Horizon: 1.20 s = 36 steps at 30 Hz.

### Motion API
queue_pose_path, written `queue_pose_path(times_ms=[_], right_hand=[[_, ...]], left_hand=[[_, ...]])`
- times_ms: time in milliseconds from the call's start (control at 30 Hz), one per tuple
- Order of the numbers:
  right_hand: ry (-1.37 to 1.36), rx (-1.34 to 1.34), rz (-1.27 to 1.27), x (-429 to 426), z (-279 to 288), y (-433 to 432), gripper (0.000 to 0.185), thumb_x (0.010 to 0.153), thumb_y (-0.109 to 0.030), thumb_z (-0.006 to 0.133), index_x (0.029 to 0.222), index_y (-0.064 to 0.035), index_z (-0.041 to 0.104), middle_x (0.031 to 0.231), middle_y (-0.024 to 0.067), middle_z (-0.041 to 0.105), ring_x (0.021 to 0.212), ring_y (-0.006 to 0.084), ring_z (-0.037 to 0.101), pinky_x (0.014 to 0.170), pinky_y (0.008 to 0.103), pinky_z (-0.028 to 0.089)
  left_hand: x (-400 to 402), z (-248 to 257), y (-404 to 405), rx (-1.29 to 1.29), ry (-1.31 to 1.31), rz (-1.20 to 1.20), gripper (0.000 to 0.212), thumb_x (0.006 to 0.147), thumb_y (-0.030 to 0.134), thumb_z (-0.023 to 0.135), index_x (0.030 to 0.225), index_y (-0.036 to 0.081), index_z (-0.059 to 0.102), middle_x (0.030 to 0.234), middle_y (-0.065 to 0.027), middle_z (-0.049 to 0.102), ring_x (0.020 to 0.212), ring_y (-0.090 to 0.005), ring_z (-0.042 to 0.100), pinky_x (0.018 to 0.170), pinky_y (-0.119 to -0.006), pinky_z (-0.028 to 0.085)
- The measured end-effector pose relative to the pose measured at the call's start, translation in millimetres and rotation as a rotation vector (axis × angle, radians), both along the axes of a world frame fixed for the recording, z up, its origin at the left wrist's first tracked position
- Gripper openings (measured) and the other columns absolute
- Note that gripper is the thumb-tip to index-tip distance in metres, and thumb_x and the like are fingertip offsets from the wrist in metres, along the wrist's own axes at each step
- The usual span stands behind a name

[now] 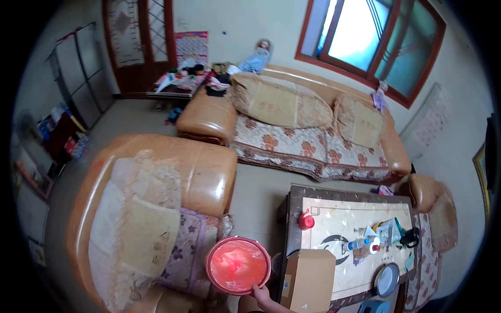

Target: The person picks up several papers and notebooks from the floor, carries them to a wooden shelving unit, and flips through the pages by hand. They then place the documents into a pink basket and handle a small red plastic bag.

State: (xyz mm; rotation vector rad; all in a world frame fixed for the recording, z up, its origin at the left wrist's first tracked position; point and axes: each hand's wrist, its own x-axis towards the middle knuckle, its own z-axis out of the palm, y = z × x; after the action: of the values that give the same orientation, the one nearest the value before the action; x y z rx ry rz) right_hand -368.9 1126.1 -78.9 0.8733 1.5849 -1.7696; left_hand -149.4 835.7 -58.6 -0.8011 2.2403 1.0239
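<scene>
My right hand (261, 296) grips the near rim of a round red plastic bin (210, 274), its arm coming in from the lower right. A thin, translucent plastic bag (235, 260) lines the bin, bunched at the middle of its bottom. To the right of this hand stands a brown cardboard box (311, 277), at the near left corner of a low coffee table (295, 238). A red roll (306, 221), perhaps of plastic bags, is on the table's left side. My left hand is out of view.
On the table are a water bottle (358, 244), a white bottle with a red cap (373, 245), a black mug (409, 237) and a round metal tin (386, 279). An armchair (207, 172) stands left, a long sofa (313, 144) beyond. Tiled floor (258, 187) runs between them.
</scene>
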Motion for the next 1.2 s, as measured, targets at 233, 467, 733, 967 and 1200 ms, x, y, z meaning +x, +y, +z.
queue_pose_path(times_ms=[233, 467, 733, 967, 1200], right_hand=[[0.206, 0.027, 0.25, 109.3, 68.7, 14.0, 0.034, 0.083, -0.011, 0.055, 0.114, 0.0012, 0.054, 0.096, 0.0113, 0.063, 0.077, 0.0186, 0.062, 0.066, 0.031, 0.053], [0.583, 0.138, 0.886, 186.3, 78.7, 55.6, 0.016, 0.085, -0.021, 0.058, 0.081, -0.0058, 0.057, 0.067, 0.0035, 0.058, 0.061, 0.0132, 0.052, 0.055, 0.0299, 0.043], [0.225, -0.292, 1.018, 315.8, 107.6, 42.8, 0.038, 0.083, -0.003, 0.05, 0.12, 0.0038, 0.045, 0.108, 0.0158, 0.058, 0.089, 0.0256, 0.063, 0.077, 0.0371, 0.056], [0.245, -0.356, 1.336, 487.7, 165.5, -31.2, 0.021, 0.089, -0.021, 0.057, 0.101, -0.0039, 0.054, 0.09, 0.0084, 0.061, 0.069, 0.0155, 0.056, 0.059, 0.0287, 0.049], [-0.12, -0.428, 1.919, 708.2, 155.4, -151.0, 0.034, 0.09, -0.014, 0.054, 0.121, -0.0031, 0.046, 0.111, 0.0142, 0.058, 0.091, 0.0273, 0.063, 0.081, 0.0424, 0.055]], left_hand=[[-3.1, 94.1, 46.1, 0.755, 0.134, 0.812, 0.045, 0.092, 0.043, 0.053, 0.12, 0.008, 0.051, 0.113, -0.0121, 0.059, 0.092, -0.0262, 0.063, 0.075, -0.037, 0.053], [149.5, 151.5, 136.5, 0.81, 0.388, 0.94, 0.044, 0.085, 0.012, 0.058, 0.126, 0.007, 0.045, 0.12, -0.0127, 0.055, 0.106, -0.0273, 0.059, 0.085, -0.041, 0.053], [333.4, 199.5, 208.5, 0.608, 0.594, 1.354, 0.051, 0.081, 0.017, 0.06, 0.129, 0.01, 0.045, 0.116, -0.0074, 0.057, 0.1, -0.0184, 0.06, 0.08, -0.035, 0.054], [525.4, 184.8, 217.4, 0.499, 0.753, 1.619, 0.055, 0.081, 0.013, 0.06, 0.132, 0.008, 0.041, 0.121, -0.009, 0.055, 0.106, -0.0199, 0.057, 0.082, -0.037, 0.053], [742.5, 184.9, 227.7, 0.01, 1.039, 1.966, 0.054, 0.079, 0.011, 0.062, 0.13, 0.006, 0.045, 0.113, -0.0082, 0.06, 0.096, -0.0175, 0.061, 0.079, -0.032, 0.053]])
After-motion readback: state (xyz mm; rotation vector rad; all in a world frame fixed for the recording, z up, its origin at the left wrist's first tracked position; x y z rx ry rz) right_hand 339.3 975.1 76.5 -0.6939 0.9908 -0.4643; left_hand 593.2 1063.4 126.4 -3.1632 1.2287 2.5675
